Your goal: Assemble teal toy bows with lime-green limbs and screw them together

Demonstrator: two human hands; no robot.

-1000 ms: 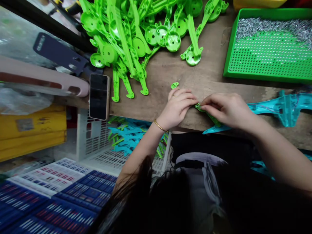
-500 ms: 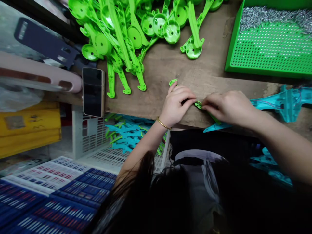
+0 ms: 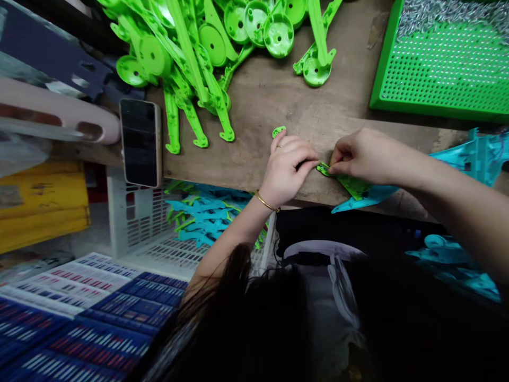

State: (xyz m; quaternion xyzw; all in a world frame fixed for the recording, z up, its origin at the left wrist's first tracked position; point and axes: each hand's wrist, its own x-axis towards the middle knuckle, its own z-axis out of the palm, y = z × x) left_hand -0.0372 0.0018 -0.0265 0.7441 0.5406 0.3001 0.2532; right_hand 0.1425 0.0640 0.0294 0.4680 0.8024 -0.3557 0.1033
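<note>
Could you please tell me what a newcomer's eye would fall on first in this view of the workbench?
First, the heap of bright green plastic parts at the far left of the wooden bench. Next, the left hand and right hand meeting at the near edge, both pinching a small green piece that lies on a teal part. A dark phone lies at the bench's left end, and a green perforated tray sits far right.

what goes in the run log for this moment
left hand: pinching green part | right hand: pinching same part | teal piece: under it | wooden bench
</note>
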